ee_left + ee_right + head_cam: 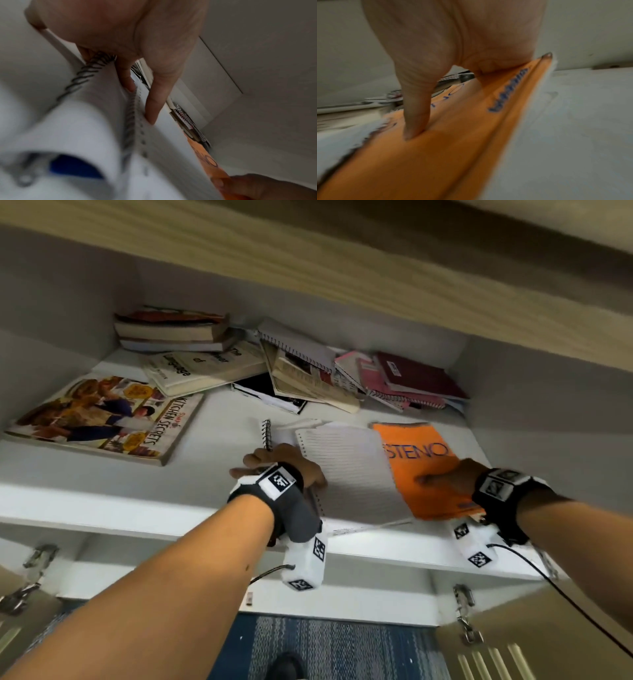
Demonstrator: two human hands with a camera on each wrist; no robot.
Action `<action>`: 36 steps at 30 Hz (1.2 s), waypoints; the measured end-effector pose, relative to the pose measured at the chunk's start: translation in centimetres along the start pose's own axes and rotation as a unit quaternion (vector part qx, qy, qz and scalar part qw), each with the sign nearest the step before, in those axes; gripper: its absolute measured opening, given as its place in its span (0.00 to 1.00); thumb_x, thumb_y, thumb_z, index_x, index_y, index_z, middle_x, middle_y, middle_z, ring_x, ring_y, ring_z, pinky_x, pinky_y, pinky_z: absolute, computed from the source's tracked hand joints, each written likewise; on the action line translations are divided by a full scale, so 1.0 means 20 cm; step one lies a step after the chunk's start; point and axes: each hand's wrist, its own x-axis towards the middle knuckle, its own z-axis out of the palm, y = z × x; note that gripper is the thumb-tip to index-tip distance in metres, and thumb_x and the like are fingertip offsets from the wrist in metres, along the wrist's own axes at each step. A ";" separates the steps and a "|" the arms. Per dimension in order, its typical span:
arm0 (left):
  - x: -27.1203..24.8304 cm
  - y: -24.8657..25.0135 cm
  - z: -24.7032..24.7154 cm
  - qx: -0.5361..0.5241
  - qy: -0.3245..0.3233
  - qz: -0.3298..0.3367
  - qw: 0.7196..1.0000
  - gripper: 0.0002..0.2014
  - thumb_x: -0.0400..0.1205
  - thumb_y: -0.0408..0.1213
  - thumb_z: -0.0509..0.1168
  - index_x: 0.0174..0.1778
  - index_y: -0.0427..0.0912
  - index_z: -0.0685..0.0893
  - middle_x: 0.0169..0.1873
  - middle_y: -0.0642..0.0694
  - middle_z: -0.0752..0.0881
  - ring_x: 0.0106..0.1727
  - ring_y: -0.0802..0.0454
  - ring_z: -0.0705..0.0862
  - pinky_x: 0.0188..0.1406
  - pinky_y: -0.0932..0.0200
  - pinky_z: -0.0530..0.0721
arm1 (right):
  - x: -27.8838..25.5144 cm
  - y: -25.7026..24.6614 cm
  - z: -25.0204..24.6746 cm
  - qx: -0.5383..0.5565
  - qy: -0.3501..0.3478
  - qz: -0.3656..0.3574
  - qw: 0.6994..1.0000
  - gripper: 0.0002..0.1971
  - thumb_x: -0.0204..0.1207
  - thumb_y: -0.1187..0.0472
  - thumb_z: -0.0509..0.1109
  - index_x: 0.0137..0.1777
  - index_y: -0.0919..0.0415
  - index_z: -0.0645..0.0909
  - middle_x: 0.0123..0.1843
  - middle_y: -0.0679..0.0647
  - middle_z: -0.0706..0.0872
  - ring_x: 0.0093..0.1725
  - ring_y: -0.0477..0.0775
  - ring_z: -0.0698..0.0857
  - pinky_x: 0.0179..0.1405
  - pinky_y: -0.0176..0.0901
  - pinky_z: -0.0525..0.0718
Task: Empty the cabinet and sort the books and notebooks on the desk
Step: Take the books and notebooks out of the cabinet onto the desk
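A white cabinet shelf (85, 501) seen from below and in front, with two arms reaching up onto it.

The right hand (448, 477) pinches an orange notebook (418, 460), thumb pressed flat on the cover and the other fingers hidden beneath. Large dark-blue letters on the cover read "STENO", running left to right across it. The notebook's long axis runs from the shelf's front edge toward the back, and its near end overhangs the edge. In the right wrist view a small line of blue print near the cover's edge is too blurred to read.

The left hand (284, 462) grips a spiral notebook (346, 470) lying open just left of the orange one. Its lined page faces up, long axis also front to back, the black wire coil along its left side. In the left wrist view the fingers (154, 102) curl down onto the page beside the coil.

On the far left lies a large cookbook (99, 419), its spine reading "KITCHEN SECRETS". Behind it a cream book (202, 364) shows the words "The", "of" and "Language". A jumbled pile of books and pink and maroon spiral notebooks (404, 378) fills the back of the shelf.
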 end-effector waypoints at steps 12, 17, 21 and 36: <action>-0.16 -0.26 -0.01 -0.328 -0.001 0.087 0.941 0.18 0.68 0.37 0.82 0.53 0.43 0.88 0.49 0.46 0.90 0.49 0.50 0.86 0.52 0.62 0.80 | -0.22 -0.02 0.20 0.040 -0.019 -0.087 0.995 0.17 0.71 0.50 0.76 0.58 0.53 0.84 0.60 0.57 0.88 0.49 0.55 0.83 0.44 0.41 0.78; -0.29 -0.46 -0.02 -0.334 -0.013 0.023 0.942 0.14 0.71 0.38 0.80 0.50 0.38 0.87 0.50 0.42 0.89 0.51 0.45 0.87 0.57 0.54 0.84 | -0.54 0.13 0.31 -0.039 0.061 0.034 0.997 0.31 0.68 0.37 0.70 0.68 0.52 0.78 0.66 0.61 0.82 0.64 0.63 0.81 0.65 0.50 0.80; -0.46 -0.47 -0.07 -0.370 -0.041 -0.012 0.928 0.12 0.81 0.41 0.65 0.55 0.38 0.80 0.46 0.38 0.84 0.49 0.38 0.85 0.53 0.47 0.85 | -0.72 0.28 0.32 0.043 0.044 0.104 0.993 0.29 0.72 0.43 0.70 0.69 0.57 0.77 0.68 0.63 0.80 0.69 0.68 0.76 0.70 0.53 0.75; -1.34 -0.20 -0.57 0.079 0.031 0.314 0.946 0.20 0.77 0.46 0.70 0.23 0.42 0.74 0.22 0.51 0.75 0.25 0.52 0.76 0.24 0.63 0.69 | -1.61 0.16 -0.40 0.009 0.024 -0.229 0.973 0.06 0.72 0.65 0.69 0.47 0.57 0.82 0.51 0.56 0.91 0.50 0.57 0.89 0.52 0.51 0.87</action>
